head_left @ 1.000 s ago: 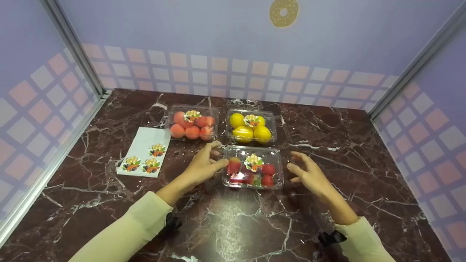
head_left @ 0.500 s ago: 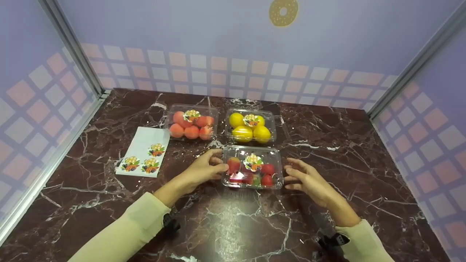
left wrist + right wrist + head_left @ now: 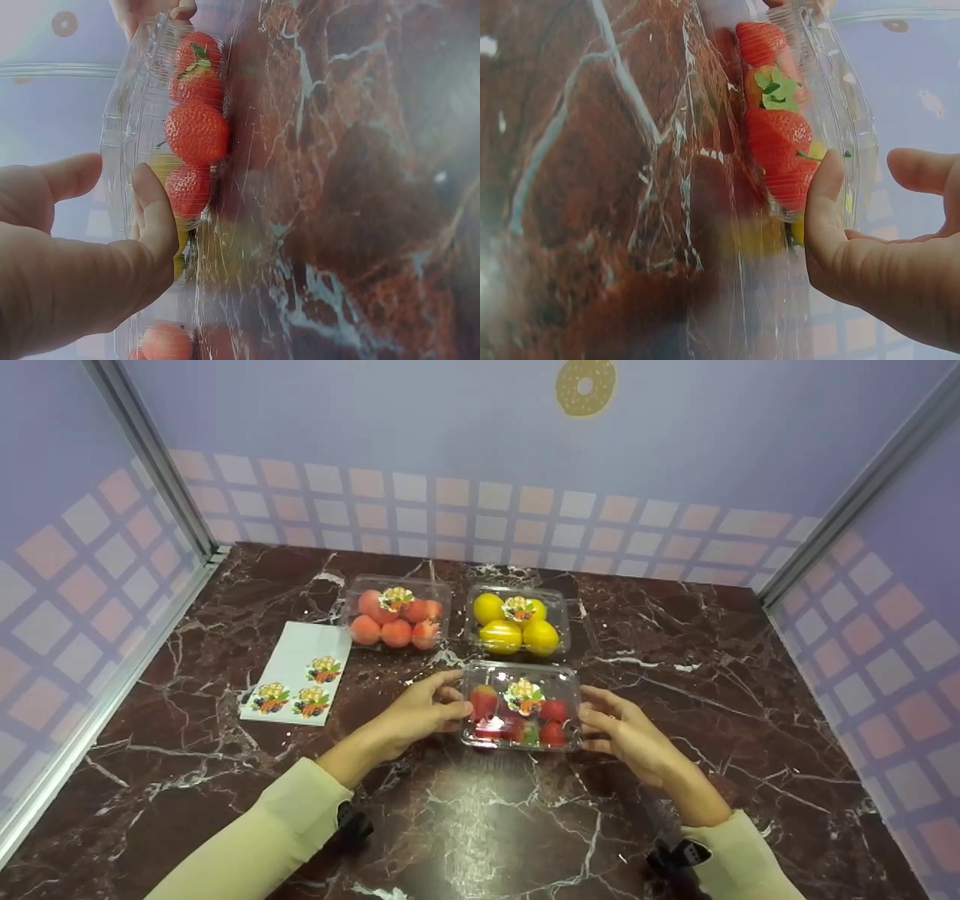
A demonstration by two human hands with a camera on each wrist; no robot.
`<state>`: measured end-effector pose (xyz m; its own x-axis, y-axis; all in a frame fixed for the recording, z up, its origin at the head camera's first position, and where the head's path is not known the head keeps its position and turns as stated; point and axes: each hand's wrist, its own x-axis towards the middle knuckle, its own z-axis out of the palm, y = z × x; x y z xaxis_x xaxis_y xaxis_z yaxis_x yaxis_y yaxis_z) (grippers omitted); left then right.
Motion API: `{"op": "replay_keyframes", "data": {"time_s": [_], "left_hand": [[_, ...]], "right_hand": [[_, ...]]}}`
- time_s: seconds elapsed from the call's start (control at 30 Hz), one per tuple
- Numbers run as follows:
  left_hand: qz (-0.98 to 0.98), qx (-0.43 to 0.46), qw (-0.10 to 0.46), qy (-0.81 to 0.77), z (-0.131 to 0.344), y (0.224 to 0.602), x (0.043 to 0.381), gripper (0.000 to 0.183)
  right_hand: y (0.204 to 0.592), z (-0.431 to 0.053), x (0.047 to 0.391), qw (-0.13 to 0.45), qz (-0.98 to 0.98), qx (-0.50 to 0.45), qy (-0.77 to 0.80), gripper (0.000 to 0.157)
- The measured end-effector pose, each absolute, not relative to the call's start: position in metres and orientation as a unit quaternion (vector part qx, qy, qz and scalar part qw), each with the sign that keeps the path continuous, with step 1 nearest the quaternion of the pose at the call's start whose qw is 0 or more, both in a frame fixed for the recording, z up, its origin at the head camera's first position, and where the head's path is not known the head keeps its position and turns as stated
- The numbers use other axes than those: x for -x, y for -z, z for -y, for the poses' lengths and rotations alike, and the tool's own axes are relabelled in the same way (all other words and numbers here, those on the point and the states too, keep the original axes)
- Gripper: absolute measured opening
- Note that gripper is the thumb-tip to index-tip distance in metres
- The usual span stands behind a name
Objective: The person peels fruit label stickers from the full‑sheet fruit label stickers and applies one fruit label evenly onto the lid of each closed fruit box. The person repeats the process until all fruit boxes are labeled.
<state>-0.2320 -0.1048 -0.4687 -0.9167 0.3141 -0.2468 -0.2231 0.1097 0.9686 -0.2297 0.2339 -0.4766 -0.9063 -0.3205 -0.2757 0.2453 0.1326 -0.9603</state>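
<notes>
A clear plastic clamshell box of strawberries (image 3: 525, 731) lies on the marble tabletop between my hands, with a fruit sticker (image 3: 523, 696) on its lid. My left hand (image 3: 416, 712) holds its left side, the thumb at the lid's edge and the fingers bent against the side wall. On the opposite side my right hand (image 3: 634, 735) holds the box with curved fingers. In the right wrist view the right thumb (image 3: 922, 169) stands a little off the lid. Strawberries (image 3: 196, 133) show through the wall. The box's far side is hidden in both wrist views.
Behind stand a clear box of peach-like fruit (image 3: 396, 631) and a clear box of lemons (image 3: 510, 636), each with a fruit sticker. A white sticker sheet (image 3: 292, 660) with 3 stickers lies at the left. Patterned walls (image 3: 480, 502) enclose the table.
My right hand has moved left to the strawberry box's right side. My left hand has settled lower along the left side. The box has shifted very slightly to the right.
</notes>
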Motion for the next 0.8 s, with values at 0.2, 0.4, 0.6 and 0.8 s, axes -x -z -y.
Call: {"op": "replay_keyframes", "data": {"time_s": [0.2,0.4,0.6,0.8], "left_hand": [[-0.712,-0.038,0.201,-0.672,0.1,0.47,0.232,0.072],[-0.714,-0.042,0.201,-0.67,0.093,0.47,0.231,0.073],[-0.712,-0.051,0.204,-0.67,0.079,0.472,0.231,0.074],[-0.726,-0.066,0.204,-0.654,0.061,0.471,0.232,0.076]], "right_hand": [[0.478,-0.235,0.23,0.2,-0.738,0.029,0.644,0.066],[0.477,-0.241,0.228,0.192,-0.75,0.038,0.632,0.066],[0.476,-0.255,0.225,0.188,-0.761,0.038,0.619,0.067],[0.473,-0.272,0.22,0.189,-0.769,0.031,0.61,0.069]]}}
